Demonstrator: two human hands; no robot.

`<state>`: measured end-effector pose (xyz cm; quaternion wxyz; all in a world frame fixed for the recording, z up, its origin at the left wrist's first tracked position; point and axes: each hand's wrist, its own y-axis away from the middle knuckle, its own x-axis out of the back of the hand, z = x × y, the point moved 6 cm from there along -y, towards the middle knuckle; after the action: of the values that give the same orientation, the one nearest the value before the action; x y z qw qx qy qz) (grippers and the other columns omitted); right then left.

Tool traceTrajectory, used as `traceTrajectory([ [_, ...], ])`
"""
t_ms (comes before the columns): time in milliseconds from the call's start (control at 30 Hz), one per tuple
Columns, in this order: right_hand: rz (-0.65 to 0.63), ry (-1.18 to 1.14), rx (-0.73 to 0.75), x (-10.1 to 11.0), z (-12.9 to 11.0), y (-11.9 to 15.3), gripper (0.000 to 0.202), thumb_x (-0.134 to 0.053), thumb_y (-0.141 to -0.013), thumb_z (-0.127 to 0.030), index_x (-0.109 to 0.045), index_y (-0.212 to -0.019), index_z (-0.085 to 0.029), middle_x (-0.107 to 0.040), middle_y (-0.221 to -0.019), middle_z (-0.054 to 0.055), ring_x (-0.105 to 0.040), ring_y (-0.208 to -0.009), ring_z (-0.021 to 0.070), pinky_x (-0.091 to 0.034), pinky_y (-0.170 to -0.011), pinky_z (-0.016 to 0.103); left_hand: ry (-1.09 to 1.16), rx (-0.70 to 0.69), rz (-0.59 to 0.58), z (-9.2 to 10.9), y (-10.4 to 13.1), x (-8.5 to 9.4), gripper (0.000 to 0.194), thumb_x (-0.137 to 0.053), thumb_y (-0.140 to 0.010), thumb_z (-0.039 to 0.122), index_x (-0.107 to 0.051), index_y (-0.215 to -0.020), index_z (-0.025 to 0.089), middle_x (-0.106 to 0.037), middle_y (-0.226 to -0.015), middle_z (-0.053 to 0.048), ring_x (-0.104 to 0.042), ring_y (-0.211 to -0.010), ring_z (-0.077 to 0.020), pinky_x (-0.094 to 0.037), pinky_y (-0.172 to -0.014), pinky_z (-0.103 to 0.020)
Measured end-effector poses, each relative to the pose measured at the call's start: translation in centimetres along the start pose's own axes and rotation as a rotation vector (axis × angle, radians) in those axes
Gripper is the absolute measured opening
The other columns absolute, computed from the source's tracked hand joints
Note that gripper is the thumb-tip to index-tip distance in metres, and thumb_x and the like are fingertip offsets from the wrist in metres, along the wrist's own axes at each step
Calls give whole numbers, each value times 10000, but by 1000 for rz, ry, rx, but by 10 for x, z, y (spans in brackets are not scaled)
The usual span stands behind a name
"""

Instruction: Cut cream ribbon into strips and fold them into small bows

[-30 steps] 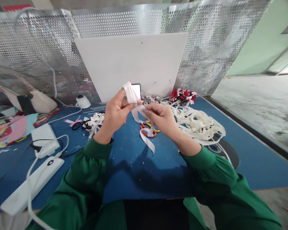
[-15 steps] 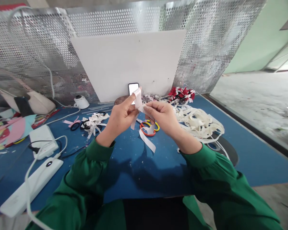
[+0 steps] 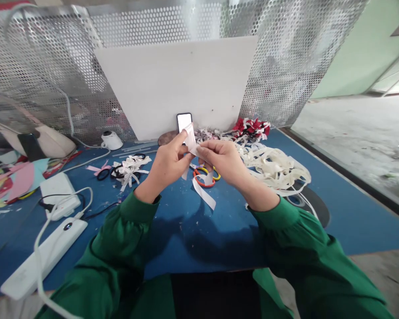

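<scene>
A pale pinkish-white ribbon (image 3: 190, 140) is looped upright between my hands above the table. My left hand (image 3: 169, 163) pinches its left side, thumb towards the loop's top. My right hand (image 3: 224, 160) grips the ribbon lower on the right between thumb and fingers. One loose ribbon tail (image 3: 204, 197) hangs below my right hand, and a shorter end drops under my left fingers. Scissors (image 3: 204, 178) with orange and yellow handles lie behind the hanging tail, partly covered. The fold between my fingertips is partly hidden.
On the blue table (image 3: 199, 248) lie white bows with black hair ties (image 3: 129, 170), a heap of cream ribbon (image 3: 275, 170) and red bows (image 3: 251, 129). A lit phone (image 3: 184, 120) leans on a white board (image 3: 179, 84). Power strips (image 3: 46, 257) with cables sit left.
The ribbon loop between my hands has become flatter and tilts slightly more. Both hands keep their hold in nearly the same place; the view has shifted slightly.
</scene>
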<state>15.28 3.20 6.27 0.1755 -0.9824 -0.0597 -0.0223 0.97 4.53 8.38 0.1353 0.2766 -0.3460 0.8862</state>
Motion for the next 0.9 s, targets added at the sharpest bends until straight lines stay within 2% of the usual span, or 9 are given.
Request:
traceTrajectory([
  [167, 24, -57, 36, 18, -17, 3, 175, -690, -859, -308, -703, -979, -181, -693, -670, -18, -516, -428, 76, -426, -436, 231, 20, 49, -51, -2, -1, 2, 596, -668, -910, 307, -517, -1469, 168, -669, -642, 18, -453, -497, -112, -372, -467, -218],
  [300, -96, -213, 22, 30, -33, 8, 188, -704, -860, -294, -742, -994, -168, -723, -744, 5, -583, -489, 87, -503, -489, 243, 48, 103, -131, -3, 0, -1, 601, -696, -889, 298, -536, -1443, 132, -579, -549, 57, -373, -450, -85, -313, -430, -197],
  [400, -141, -337, 31, 37, -37, 9, 201, -670, -882, -274, -763, -1034, -181, -730, -803, 4, -639, -562, 94, -577, -588, 261, 117, 150, -261, -4, 3, -9, 592, -688, -891, 304, -539, -1436, 127, -588, -564, 56, -371, -412, -68, -302, -406, -183],
  [467, -118, -372, 63, 41, -38, 6, 253, -645, -885, -251, -747, -1111, -208, -759, -959, 16, -693, -669, 111, -615, -687, 289, 187, 180, -364, -5, 6, -16, 546, -675, -900, 315, -571, -1406, 137, -588, -563, 53, -394, -380, -64, -313, -392, -179],
  [533, -77, -353, 111, 44, -38, 2, 299, -628, -884, -247, -719, -1168, -231, -742, -1170, 33, -736, -879, 158, -627, -806, 330, 239, 206, -450, -5, 9, -20, 510, -671, -901, 304, -598, -1383, 155, -564, -540, 60, -416, -353, -66, -318, -373, -174],
  [600, -15, -307, 172, 49, -38, -3, 293, -608, -901, -277, -697, -1177, -238, -696, -1302, 46, -692, -1141, 223, -609, -914, 376, 287, 239, -524, -5, 12, -23, 525, -678, -892, 277, -591, -1400, 175, -563, -533, 61, -425, -339, -67, -310, -352, -166],
  [667, 57, -290, 223, 56, -38, -7, 270, -592, -911, -307, -689, -1154, -240, -672, -1345, 51, -588, -1321, 259, -577, -990, 402, 345, 273, -587, -6, 13, -25, 538, -677, -891, 265, -585, -1414, 181, -610, -560, 42, -419, -329, -60, -308, -340, -162],
  [767, 147, -351, 229, 70, -29, -14, 253, -612, -866, -294, -699, -1100, -252, -680, -1330, 41, -535, -1382, 250, -538, -1059, 387, 446, 320, -659, -3, 16, -26, 562, -683, -891, 261, -572, -1435, 173, -733, -700, -33, -397, -319, -38, -304, -330, -158],
  [900, 190, -377, 100, 81, 0, -25, 250, -671, -794, -293, -711, -1030, -220, -738, -1192, 74, -643, -1240, 246, -569, -1013, 368, 639, 396, -712, 7, 21, -27, 617, -708, -880, 240, -537, -1466, 151, -794, -937, -144, -379, -320, -8, -261, -311, -141],
])
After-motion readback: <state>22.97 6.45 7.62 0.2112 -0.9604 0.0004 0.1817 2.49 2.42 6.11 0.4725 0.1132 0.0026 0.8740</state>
